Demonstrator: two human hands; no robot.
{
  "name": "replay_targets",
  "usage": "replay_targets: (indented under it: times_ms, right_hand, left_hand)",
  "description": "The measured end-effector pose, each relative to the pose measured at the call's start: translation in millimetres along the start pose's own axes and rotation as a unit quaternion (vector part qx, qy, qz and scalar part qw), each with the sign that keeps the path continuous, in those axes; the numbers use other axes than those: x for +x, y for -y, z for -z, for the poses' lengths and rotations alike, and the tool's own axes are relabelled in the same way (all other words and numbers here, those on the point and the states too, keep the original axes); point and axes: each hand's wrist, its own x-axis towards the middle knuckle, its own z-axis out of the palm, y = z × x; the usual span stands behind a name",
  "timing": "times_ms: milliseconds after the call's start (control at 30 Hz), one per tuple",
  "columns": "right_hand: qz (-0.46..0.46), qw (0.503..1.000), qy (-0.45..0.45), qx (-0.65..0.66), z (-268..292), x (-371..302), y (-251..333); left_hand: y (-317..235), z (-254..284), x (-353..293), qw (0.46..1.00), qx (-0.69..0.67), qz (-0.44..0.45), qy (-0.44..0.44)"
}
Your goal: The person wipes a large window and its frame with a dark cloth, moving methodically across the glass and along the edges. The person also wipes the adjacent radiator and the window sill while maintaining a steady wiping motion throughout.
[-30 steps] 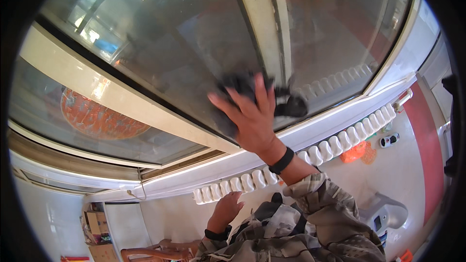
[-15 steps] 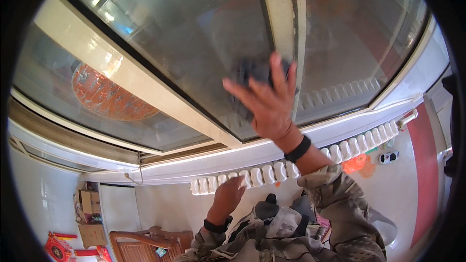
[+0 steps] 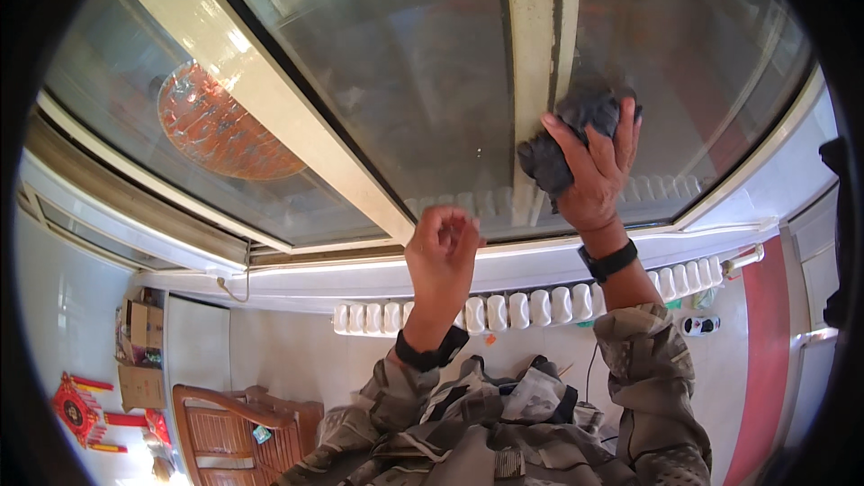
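My right hand (image 3: 594, 175) presses a bunched dark grey cloth (image 3: 589, 112) against the right window pane (image 3: 666, 63), close to the cream frame bar (image 3: 533, 54) in the middle. Its fingers reach up over the cloth, which spreads out to the left of the thumb. My left hand (image 3: 443, 252) is raised in front of the window's lower edge, left of that bar. The fingers there curl in toward the thumb, slightly blurred, and nothing shows in them. A dark band circles each wrist.
A white radiator (image 3: 519, 310) runs along the wall below the white sill (image 3: 360, 279). A brown wooden chair (image 3: 238, 427) stands at the lower left, with cardboard boxes (image 3: 142, 387) behind it. A round orange-patterned object (image 3: 225, 126) shows through the left pane.
My right hand and the cloth have moved right across the frame bar onto the right pane. The left hand has risen from radiator height to the window's lower edge, fingers curling.
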Motion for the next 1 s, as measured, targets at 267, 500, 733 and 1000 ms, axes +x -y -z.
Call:
replay_targets:
  times_ms: [267,500,733,1000]
  right_hand:
    - [0.02,0.996,-0.08,-0.038,26,43,-72]
    - [-0.001,0.985,-0.167,0.034,16,49,-84]
    - [0.011,0.988,-0.152,0.023,21,49,-81]
    - [0.012,0.987,-0.157,0.021,21,49,-78]
  left_hand:
    - [-23,-50,42,0.987,-0.023,-0.028,-0.159]
    - [-20,-67,48,0.966,-0.116,0.007,-0.231]
    - [-25,-76,49,0.944,-0.208,0.02,-0.256]
    - [-24,-76,51,0.933,-0.243,0.01,-0.265]
